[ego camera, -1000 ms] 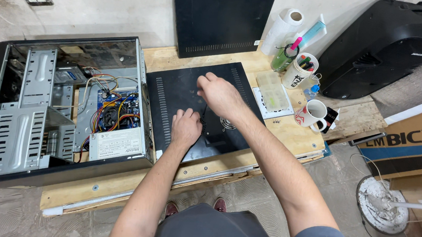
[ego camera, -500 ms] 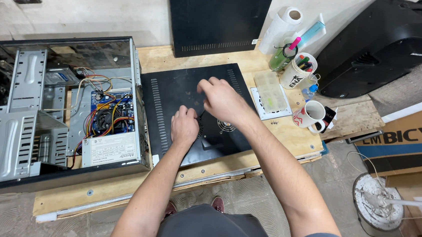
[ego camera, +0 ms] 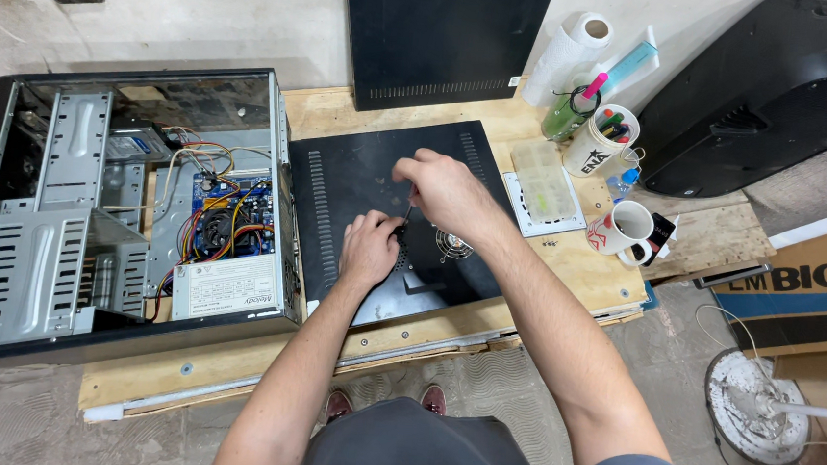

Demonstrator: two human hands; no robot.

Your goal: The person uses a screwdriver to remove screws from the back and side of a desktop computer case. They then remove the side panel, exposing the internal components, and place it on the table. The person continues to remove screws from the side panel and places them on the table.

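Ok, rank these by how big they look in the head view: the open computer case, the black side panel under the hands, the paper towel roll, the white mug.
1. Open computer case, largest.
2. Black side panel lying flat on the bench, under the left hand and right hand.
3. Paper towel roll.
4. White mug, smallest, though close to the roll in apparent size.

Place: a makeshift home workshop, set up for computer repair.
Bench: a rough plywood worktop (ego camera: 380,343) on a bare concrete floor (ego camera: 34,424).
Work in view: an opened desktop computer case (ego camera: 125,210) with wiring and boards exposed, and its black side panel (ego camera: 359,174) lying flat beside it.
Supplies: a clear compartment box of small parts (ego camera: 547,179), a cup of pens and markers (ego camera: 602,144), a paper towel roll (ego camera: 570,53).
Clutter: a cardboard box (ego camera: 807,288), a large black speaker (ego camera: 779,89), a mug (ego camera: 622,227).
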